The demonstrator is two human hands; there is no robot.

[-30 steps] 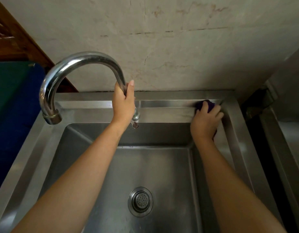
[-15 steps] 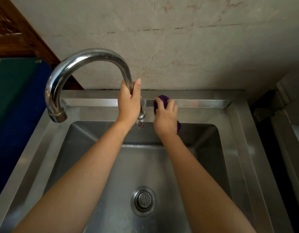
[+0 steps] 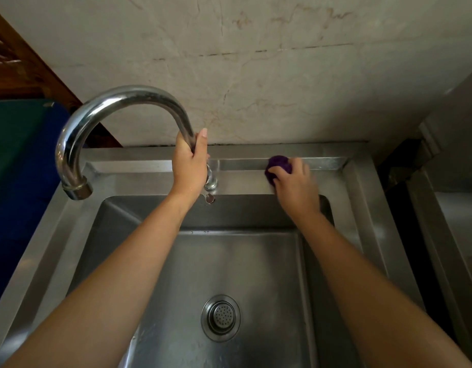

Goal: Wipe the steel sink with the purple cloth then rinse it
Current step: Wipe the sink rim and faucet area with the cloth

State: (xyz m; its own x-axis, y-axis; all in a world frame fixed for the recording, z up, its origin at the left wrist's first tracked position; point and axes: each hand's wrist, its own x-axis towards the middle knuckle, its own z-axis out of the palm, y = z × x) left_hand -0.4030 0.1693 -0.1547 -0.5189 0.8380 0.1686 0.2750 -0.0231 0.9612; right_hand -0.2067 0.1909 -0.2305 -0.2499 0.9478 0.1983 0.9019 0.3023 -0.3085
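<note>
The steel sink (image 3: pixel 359 187) fills the lower view, its drain strainer (image 3: pixel 221 317) near the basin's front. A curved chrome tap (image 3: pixel 118 99) arches over the back ledge, its spout turned to the left. My left hand (image 3: pixel 189 168) grips the tap's upright stem just above its base. My right hand (image 3: pixel 293 184) holds the bunched purple cloth (image 3: pixel 276 166) and presses it on the back ledge, to the right of the tap. Most of the cloth is hidden under my fingers. No water runs from the spout.
A stained pale wall (image 3: pixel 256 75) rises right behind the sink. A blue and green surface (image 3: pixel 19 155) lies to the left, with dark wood (image 3: pixel 22 67) above it. A dark gap and a grey unit (image 3: pixel 452 208) stand on the right.
My right hand slid the cloth left along the back ledge to the tap's base, then back to the right. My left hand kept its grip on the tap stem.
</note>
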